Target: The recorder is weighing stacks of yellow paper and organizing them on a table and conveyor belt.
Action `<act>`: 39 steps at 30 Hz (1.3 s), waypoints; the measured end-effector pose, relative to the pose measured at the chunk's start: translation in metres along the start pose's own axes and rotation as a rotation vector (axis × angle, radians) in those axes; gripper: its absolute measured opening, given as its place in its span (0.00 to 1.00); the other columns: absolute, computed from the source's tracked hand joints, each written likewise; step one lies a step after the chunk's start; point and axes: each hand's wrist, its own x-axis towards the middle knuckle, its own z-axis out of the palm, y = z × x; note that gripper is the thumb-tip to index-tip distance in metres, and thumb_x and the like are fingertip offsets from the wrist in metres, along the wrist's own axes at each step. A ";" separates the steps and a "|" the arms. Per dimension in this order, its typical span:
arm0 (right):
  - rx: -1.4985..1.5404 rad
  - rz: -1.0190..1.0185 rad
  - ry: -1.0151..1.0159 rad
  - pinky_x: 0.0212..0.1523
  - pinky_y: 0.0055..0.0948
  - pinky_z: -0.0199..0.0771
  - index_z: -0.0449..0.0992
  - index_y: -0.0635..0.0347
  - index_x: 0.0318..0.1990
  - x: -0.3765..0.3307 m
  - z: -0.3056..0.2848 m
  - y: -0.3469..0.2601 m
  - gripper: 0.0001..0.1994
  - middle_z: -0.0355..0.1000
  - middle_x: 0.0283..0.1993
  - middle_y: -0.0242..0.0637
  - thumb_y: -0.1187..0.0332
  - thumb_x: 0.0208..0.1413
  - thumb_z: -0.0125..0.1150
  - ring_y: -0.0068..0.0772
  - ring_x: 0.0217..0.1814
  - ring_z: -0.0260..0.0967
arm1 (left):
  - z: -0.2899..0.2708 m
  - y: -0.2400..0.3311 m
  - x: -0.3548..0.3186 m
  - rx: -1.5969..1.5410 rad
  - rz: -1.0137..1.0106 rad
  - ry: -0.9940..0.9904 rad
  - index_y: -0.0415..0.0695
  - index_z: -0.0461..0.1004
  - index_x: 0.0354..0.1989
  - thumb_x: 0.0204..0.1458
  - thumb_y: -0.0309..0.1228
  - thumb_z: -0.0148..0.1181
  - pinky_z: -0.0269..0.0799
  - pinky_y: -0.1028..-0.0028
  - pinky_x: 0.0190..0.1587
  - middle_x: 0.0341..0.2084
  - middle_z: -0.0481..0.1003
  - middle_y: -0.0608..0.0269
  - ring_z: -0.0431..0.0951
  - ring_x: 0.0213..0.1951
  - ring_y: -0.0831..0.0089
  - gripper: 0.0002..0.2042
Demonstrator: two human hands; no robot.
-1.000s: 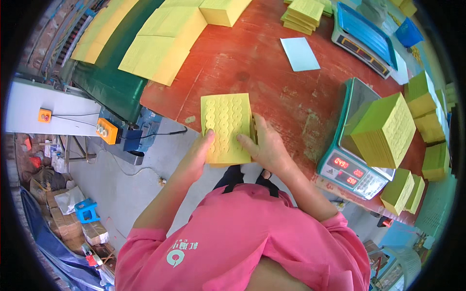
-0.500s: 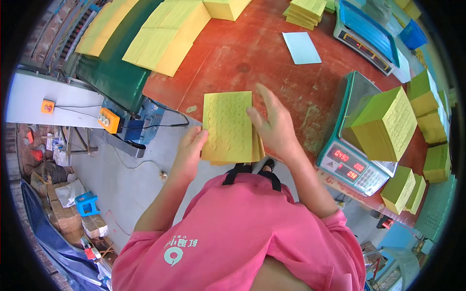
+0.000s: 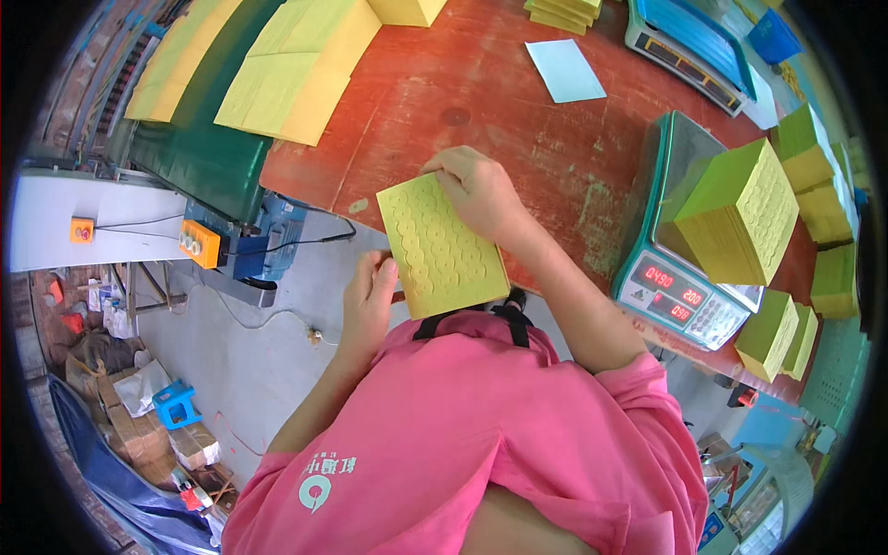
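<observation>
In front of me, over the table's near edge, is a tilted yellow stack of paper (image 3: 444, 254) with rows of wavy, scalloped cuts on its top sheet. My right hand (image 3: 476, 192) grips it at the upper edge, fingers curled over the far side. Beside its left edge is my left hand (image 3: 368, 301), half-open, fingers loosely bent, the thumb tip at or just touching the paper. Its lower fingers are partly hidden. To the right, a tall yellow paper block (image 3: 738, 215) rests on a digital scale (image 3: 680, 301) with a lit red display.
The red table (image 3: 407, 111) spreads ahead. Large yellow paper stacks (image 3: 296, 69) stand at the far left, by a green conveyor belt (image 3: 199, 157). A pale sheet (image 3: 565, 70) lies beyond my hands, near a second scale (image 3: 689, 55). More yellow blocks (image 3: 766, 335) line the right.
My right hand has moved from the paper stack's right side onto its upper edge and closed there. The stack has turned anticlockwise. The view has shifted slightly.
</observation>
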 end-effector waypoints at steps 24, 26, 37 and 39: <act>0.144 0.468 0.271 0.53 0.41 0.72 0.75 0.65 0.52 -0.126 0.007 0.001 0.17 0.75 0.47 0.54 0.64 0.60 0.55 0.53 0.51 0.74 | -0.032 -0.081 0.035 0.398 0.323 -0.467 0.41 0.63 0.63 0.63 0.37 0.50 0.68 0.60 0.60 0.58 0.70 0.55 0.71 0.58 0.62 0.22; 0.241 0.437 0.167 0.52 0.39 0.73 0.74 0.66 0.52 -0.130 0.002 -0.004 0.20 0.75 0.47 0.54 0.62 0.57 0.60 0.51 0.49 0.75 | -0.037 -0.079 0.027 -0.433 -0.140 -0.376 0.43 0.66 0.61 0.61 0.41 0.51 0.71 0.58 0.57 0.56 0.72 0.58 0.73 0.56 0.62 0.23; 0.837 0.455 0.254 0.45 0.30 0.76 0.64 0.66 0.63 -0.142 -0.096 -0.045 0.26 0.74 0.49 0.40 0.61 0.62 0.60 0.27 0.48 0.72 | 0.014 0.022 0.042 -0.473 0.002 -0.548 0.40 0.65 0.62 0.59 0.50 0.49 0.71 0.64 0.57 0.56 0.71 0.56 0.73 0.56 0.64 0.29; 0.604 0.226 0.421 0.45 0.28 0.76 0.64 0.65 0.63 -0.147 -0.144 -0.061 0.25 0.73 0.53 0.42 0.62 0.63 0.58 0.28 0.51 0.71 | 0.048 0.067 0.054 -0.540 0.006 -0.720 0.39 0.64 0.62 0.63 0.44 0.45 0.69 0.66 0.58 0.57 0.70 0.55 0.72 0.58 0.66 0.25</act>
